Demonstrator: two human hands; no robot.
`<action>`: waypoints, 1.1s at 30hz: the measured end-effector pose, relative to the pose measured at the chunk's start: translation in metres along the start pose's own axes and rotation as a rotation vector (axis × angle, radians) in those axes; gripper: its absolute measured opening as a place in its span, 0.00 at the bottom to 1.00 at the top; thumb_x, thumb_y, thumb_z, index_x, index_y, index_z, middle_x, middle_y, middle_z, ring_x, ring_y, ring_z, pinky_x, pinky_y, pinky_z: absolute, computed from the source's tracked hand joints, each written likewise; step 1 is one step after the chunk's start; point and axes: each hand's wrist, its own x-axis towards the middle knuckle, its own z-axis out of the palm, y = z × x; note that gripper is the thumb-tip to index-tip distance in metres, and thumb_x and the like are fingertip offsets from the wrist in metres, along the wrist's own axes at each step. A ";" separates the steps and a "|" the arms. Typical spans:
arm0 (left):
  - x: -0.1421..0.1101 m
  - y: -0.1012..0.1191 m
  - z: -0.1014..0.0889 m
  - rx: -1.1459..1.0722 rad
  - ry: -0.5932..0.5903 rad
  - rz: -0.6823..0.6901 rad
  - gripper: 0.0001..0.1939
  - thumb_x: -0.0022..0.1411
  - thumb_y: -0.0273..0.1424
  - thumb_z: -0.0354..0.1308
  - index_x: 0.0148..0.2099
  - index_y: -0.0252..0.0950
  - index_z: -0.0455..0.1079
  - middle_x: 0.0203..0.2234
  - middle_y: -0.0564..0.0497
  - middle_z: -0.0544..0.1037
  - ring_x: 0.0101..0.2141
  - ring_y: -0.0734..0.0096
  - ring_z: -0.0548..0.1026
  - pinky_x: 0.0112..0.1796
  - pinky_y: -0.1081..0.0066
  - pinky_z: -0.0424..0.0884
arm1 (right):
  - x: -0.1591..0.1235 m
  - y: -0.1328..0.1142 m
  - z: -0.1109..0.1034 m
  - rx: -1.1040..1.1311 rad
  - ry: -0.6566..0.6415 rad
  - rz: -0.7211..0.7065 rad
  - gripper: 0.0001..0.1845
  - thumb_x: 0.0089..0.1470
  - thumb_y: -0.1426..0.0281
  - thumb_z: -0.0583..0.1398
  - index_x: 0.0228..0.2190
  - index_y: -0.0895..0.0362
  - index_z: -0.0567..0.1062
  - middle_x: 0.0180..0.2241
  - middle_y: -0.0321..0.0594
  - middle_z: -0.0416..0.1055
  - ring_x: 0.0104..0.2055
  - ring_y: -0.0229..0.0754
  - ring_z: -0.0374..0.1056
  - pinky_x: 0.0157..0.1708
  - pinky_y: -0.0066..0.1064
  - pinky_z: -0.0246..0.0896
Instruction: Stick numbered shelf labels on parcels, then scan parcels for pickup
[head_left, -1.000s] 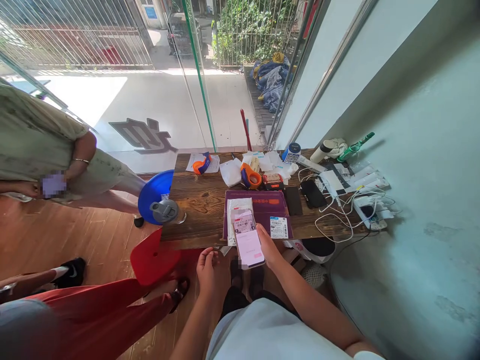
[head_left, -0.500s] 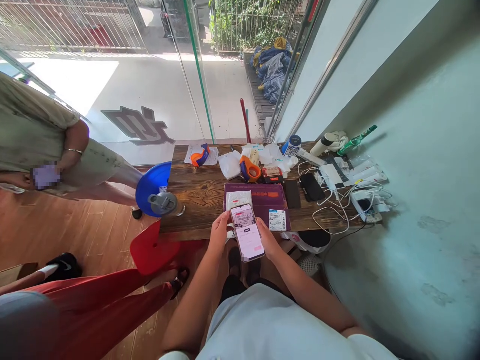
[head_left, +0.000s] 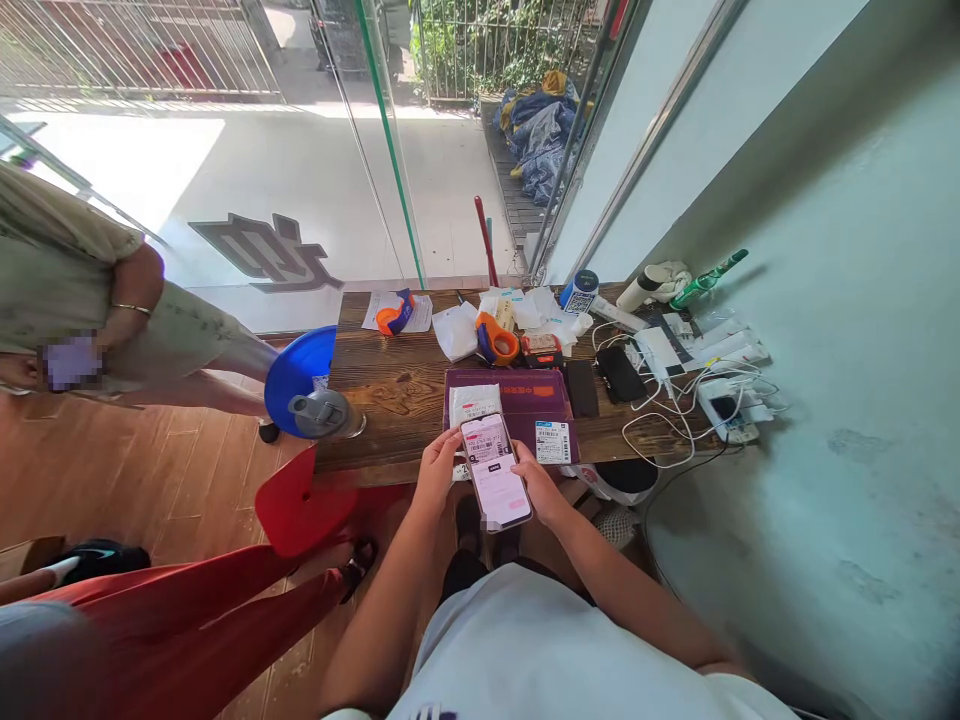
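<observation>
In front of my body a smartphone is held over the near edge of the wooden table, its lit screen showing a barcode label at the top. My left hand is closed at the phone's upper left edge. On the other side, my right hand grips the right edge, its thumb by the screen. Just beyond the phone lies a small white parcel with a printed label, partly covered by the phone. It rests on a flat purple box, which bears a white barcode label at its right corner.
On the wooden table are orange-and-blue tape dispensers, papers, a black pouch and tangled white cables. A grey-lidded bottle stands at the left end, beside a blue bin and a red stool. Two people are at the left.
The view has shifted slightly, so the table appears a little further left. My right thumb has moved slightly inward at the phone's edge. Both hands stay on the phone.
</observation>
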 end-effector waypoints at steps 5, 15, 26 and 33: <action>0.003 0.001 -0.004 0.021 -0.048 -0.026 0.20 0.52 0.37 0.59 0.47 0.35 0.77 0.37 0.48 0.81 0.34 0.71 0.74 0.33 0.74 0.68 | 0.003 0.002 0.000 -0.035 0.029 -0.012 0.25 0.39 0.69 0.56 0.44 0.54 0.68 0.37 0.35 0.75 0.35 0.43 0.69 0.34 0.31 0.60; 0.010 0.002 -0.006 0.059 -0.096 -0.007 0.22 0.51 0.42 0.63 0.46 0.35 0.77 0.38 0.46 0.81 0.34 0.67 0.76 0.35 0.71 0.69 | 0.002 -0.002 0.005 -0.063 0.003 -0.041 0.22 0.42 0.68 0.56 0.43 0.54 0.67 0.38 0.36 0.75 0.36 0.43 0.69 0.34 0.31 0.61; 0.016 -0.024 -0.005 0.007 -0.126 -0.055 0.32 0.54 0.47 0.55 0.55 0.32 0.72 0.45 0.42 0.78 0.42 0.61 0.75 0.34 0.70 0.69 | 0.016 0.021 -0.028 -0.045 0.035 -0.066 0.17 0.54 0.60 0.57 0.44 0.53 0.70 0.37 0.36 0.75 0.32 0.40 0.68 0.31 0.29 0.60; -0.052 -0.079 -0.013 0.075 0.232 -0.162 0.32 0.47 0.47 0.63 0.52 0.36 0.72 0.41 0.42 0.80 0.39 0.64 0.75 0.35 0.71 0.66 | 0.008 0.004 -0.078 -0.060 -0.051 -0.055 0.25 0.55 0.46 0.55 0.42 0.53 0.71 0.38 0.37 0.77 0.38 0.43 0.72 0.37 0.33 0.65</action>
